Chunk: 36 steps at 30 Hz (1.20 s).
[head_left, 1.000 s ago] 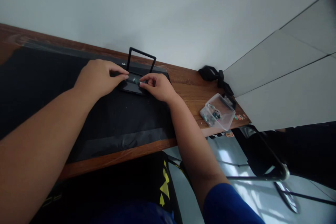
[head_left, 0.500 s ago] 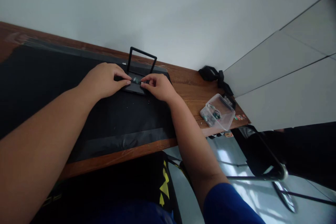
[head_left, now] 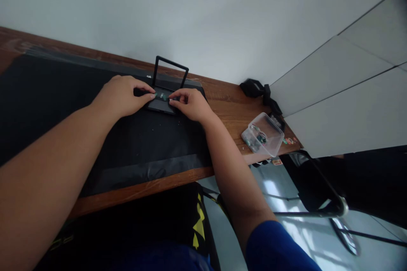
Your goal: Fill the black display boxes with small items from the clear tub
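A black-rimmed display case (head_left: pixel 160 106) stands open on the black mat, its empty-looking lid frame (head_left: pixel 172 63) tilted up toward the wall. Small green and clear beads (head_left: pixel 163 96) lie on the case's lower half, between my hands. From the left, my left hand (head_left: pixel 122 95) pinches thumb and forefinger together at the case's edge, with a bit of green at the tips. My right hand (head_left: pixel 190 103) pinches at the opposite side, a small pale speck showing at its fingertips. Whether both pinches hold one strand of beads is too small to tell.
The black mat (head_left: pixel 133 144) covers much of the wooden table (head_left: pixel 222 101), which meets a white wall. To the right, a clear plastic box (head_left: pixel 270 135) lies tipped with green items in it. Black objects (head_left: pixel 252 88) sit by the wall corner. A metal-framed chair (head_left: pixel 337 207) stands beyond.
My left hand has shifted slightly left, away from the beads, and green now shows at its fingertips. My right hand keeps its pinch at nearly the same place.
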Each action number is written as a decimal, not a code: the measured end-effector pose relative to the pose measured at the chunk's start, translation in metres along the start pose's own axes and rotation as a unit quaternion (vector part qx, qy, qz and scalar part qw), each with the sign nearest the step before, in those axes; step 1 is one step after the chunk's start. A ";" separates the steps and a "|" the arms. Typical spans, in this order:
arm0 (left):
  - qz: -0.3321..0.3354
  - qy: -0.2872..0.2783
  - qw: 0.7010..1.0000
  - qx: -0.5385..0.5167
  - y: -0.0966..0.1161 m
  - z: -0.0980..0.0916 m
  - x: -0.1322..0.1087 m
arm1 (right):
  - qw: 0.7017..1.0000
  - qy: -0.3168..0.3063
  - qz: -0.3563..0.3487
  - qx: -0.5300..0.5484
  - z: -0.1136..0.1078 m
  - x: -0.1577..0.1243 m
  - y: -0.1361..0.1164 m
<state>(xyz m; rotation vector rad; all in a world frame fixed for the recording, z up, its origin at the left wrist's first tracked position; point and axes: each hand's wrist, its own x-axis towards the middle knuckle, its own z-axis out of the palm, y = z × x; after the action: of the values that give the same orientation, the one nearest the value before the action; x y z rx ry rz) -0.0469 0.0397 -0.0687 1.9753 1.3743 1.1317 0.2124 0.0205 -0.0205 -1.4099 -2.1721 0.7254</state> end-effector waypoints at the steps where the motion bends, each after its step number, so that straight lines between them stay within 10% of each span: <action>1: -0.006 0.002 1.000 0.005 0.002 0.001 -0.001 | 1.000 0.000 -0.003 -0.001 0.000 0.000 0.000; 24: -0.046 0.015 0.998 -0.037 0.035 0.012 -0.010 | 1.000 0.010 0.009 -0.016 0.004 0.004 0.000; 36: -0.125 -0.020 0.963 0.236 0.084 0.009 -0.017 | 0.999 0.012 0.026 -0.026 0.006 0.006 -0.007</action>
<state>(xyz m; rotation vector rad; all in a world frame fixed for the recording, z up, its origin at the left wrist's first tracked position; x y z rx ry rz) 0.0026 -0.0072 -0.0161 2.0346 1.9453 0.6870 0.2013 0.0224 -0.0205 -1.4992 -2.1568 0.6729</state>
